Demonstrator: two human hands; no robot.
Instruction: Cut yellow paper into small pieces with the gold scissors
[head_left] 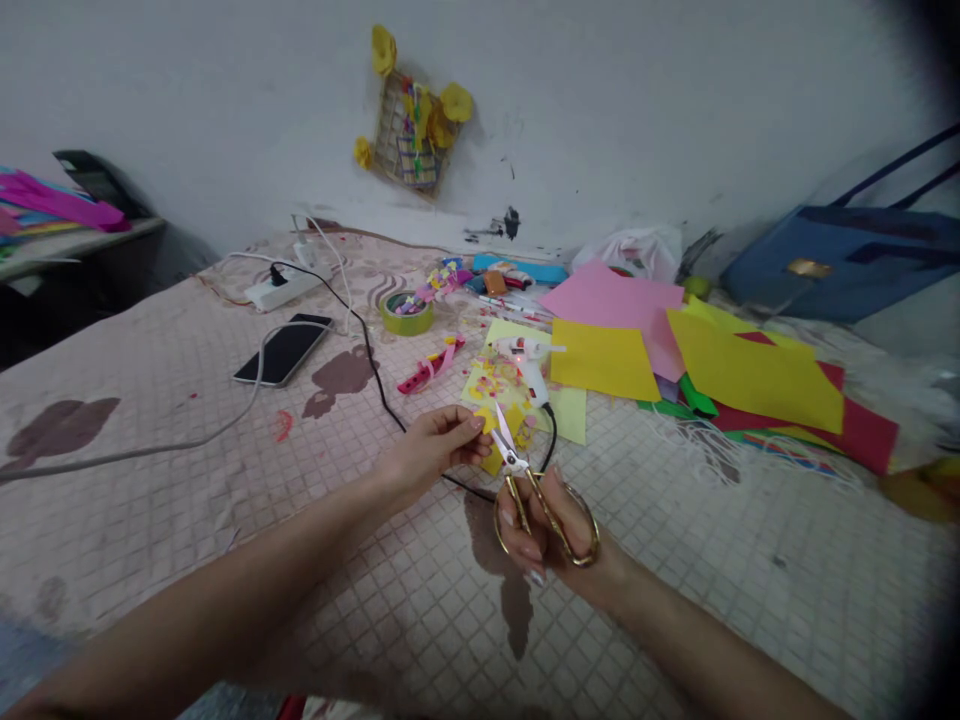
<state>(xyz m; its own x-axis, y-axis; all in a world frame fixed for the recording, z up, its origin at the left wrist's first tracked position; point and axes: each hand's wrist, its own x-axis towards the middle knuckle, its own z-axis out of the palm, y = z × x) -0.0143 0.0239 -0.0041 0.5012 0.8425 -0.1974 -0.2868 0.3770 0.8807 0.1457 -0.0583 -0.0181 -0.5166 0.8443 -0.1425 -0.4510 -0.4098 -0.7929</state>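
Observation:
In the middle of the head view, my left hand (442,440) pinches a small piece of yellow paper (486,416) between thumb and fingertips. My right hand (551,520) has its fingers through the gold handles of a pair of scissors (513,458). The blades are spread apart and point up and to the left, close beside the yellow piece. Just beyond both hands lies a white glue gun (527,362) with a small red light. Under and around it are pale yellow sheets (571,415) with small yellow and pink scraps.
At right are stacked coloured sheets (757,370), white strings (694,445) and a blue bag (847,260). A black cord (379,385) runs past my left hand. Farther left lie a phone (285,350), a power strip (281,288), a tape roll (407,315) and a red-pink tool (431,367).

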